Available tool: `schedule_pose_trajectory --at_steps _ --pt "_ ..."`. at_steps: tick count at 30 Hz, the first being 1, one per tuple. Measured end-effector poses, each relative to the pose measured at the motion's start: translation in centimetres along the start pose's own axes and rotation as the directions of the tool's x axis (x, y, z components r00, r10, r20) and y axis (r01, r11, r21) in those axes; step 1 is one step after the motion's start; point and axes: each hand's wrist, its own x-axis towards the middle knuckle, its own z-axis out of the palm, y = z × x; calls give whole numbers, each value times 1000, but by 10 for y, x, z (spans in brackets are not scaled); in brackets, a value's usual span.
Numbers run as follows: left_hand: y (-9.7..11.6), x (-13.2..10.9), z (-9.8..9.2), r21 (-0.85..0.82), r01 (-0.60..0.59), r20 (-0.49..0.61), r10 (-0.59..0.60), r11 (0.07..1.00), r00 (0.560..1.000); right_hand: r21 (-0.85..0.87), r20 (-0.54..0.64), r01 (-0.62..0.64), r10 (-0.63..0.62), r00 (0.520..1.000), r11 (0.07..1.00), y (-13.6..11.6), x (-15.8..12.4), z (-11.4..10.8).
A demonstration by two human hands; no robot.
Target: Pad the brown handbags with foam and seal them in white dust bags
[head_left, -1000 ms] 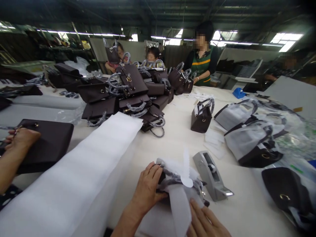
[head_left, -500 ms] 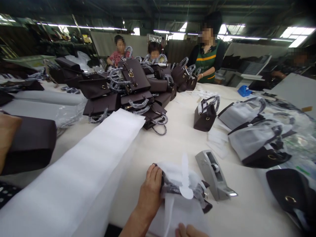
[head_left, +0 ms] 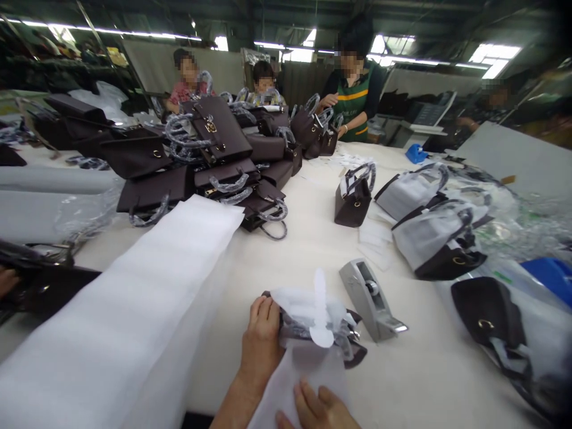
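A dark brown handbag (head_left: 357,356) lies in front of me, largely covered by a white foam sheet (head_left: 313,363). Across its plastic-wrapped handles rests a white paper strip with a rounded end (head_left: 320,316). My left hand (head_left: 261,336) is wrapped round the bag's left end, fingers on top. Lower down, my right hand (head_left: 319,408) lies on the foam sheet with its fingers and thumb apart; its lower part is cut off by the frame edge. A grey tape dispenser (head_left: 370,301) stands just right of the bag.
Long white foam sheets (head_left: 134,304) stretch along my left. Beyond them is a heap of brown handbags (head_left: 223,131). One small handbag (head_left: 353,199) stands farther back; foam-covered bags (head_left: 433,238) sit at right. A co-worker's hand (head_left: 8,280) is at far left; several people are behind.
My view has shifted, so most things appear farther left. My right hand has come up along the foam sheet and shows more. At far left, the co-worker's bag has been turned.
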Motion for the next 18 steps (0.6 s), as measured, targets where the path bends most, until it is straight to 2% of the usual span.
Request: schedule_pose_trajectory --at_steps 2,4,7,11,15,18 --pt "-1 2 0 -16 -7 -31 6 1000 999 -35 -76 -17 15 997 999 6 7 -6" --pt "-3 4 0 -47 -12 -68 9 999 998 -23 -97 -18 16 995 1000 15 8 -18" --pt "-3 5 -1 -76 -16 -62 11 997 998 70 14 9 -10 1000 998 31 7 -42" --pt "0 6 -1 -64 -14 -45 12 998 999 79 106 -110 101 989 991 43 18 -70" --pt "3 6 -2 -48 -1 -47 -1 999 999 -36 163 -188 192 968 981 39 40 -67" --pt "2 7 0 -54 0 -30 -1 999 1000 -48 115 -234 238 964 971 34 42 -52"
